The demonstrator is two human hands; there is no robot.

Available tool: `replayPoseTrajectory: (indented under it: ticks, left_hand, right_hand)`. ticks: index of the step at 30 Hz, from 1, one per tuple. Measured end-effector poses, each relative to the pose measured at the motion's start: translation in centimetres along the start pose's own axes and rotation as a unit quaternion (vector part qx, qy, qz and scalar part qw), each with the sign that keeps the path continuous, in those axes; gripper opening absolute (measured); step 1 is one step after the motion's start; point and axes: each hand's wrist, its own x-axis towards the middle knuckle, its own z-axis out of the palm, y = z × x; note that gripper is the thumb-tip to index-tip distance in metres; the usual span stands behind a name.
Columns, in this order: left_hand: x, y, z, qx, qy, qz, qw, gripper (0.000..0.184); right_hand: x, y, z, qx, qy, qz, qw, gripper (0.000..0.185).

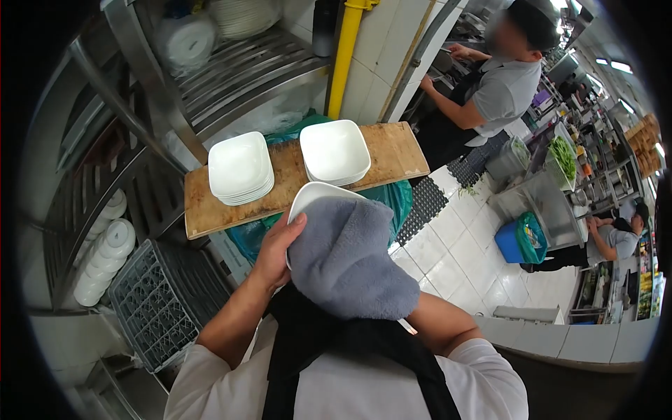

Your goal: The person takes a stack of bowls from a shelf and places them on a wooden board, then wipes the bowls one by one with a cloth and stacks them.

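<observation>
My left hand [276,248] is closed on the left side of a white square bowl [318,190], with the thumb over its rim. A grey towel [343,255] drapes over most of this bowl, so only its far rim and left edge show. From the right, my right forearm [444,325] reaches under the towel, which hides that hand and its fingers. Just beyond the bowl, two stacks of white square bowls, a left stack [241,168] and a right stack [336,152], stand on a worn wooden board [395,150].
Green plastic bags [395,203] hang below the board. A grey dish rack [150,301] and stacked white cups [112,252] are at lower left, under a metal shelf [259,80]. A yellow pipe [346,59] rises behind. One co-worker [500,84] stands at upper right, another [612,241] farther right.
</observation>
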Motion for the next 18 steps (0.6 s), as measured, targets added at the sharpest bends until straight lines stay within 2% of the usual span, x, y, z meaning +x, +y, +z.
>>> replayPoseTrajectory:
  ticks: [4,6,8,10,14,16,18]
  left_hand:
    - [-0.2,-0.6,0.3,0.077,0.035,0.052,0.995,0.056]
    - [0.0,-0.6,-0.5,0.106,0.024,0.083,0.991,0.06]
    - [0.2,-0.6,-0.2,0.123,0.056,0.098,0.986,0.062]
    - [0.6,-0.8,-0.5,0.137,0.061,0.099,0.984,0.06]
    - [1.9,-0.7,-0.3,0.213,0.083,0.144,0.963,0.057]
    - [3.1,-0.8,-0.8,0.231,0.108,0.171,0.952,0.054]
    - [5.3,-0.2,-1.4,0.195,0.131,0.202,0.951,0.05]
  right_hand:
    - [1.7,0.0,-6.0,-0.004,0.083,-0.013,0.996,0.048]
    - [2.2,0.2,-7.0,-0.033,0.095,-0.006,0.995,0.038]
    - [2.3,0.5,-7.9,-0.065,0.105,0.003,0.992,0.029]
    - [2.3,0.1,-8.7,-0.06,0.07,0.01,0.996,0.023]
    - [1.3,-0.6,-9.1,0.023,-0.066,-0.003,0.998,0.022]
    - [0.0,0.3,-9.6,0.117,-0.064,-0.042,0.99,0.02]
    - [-1.3,1.2,-10.5,0.228,0.001,-0.065,0.971,0.016]
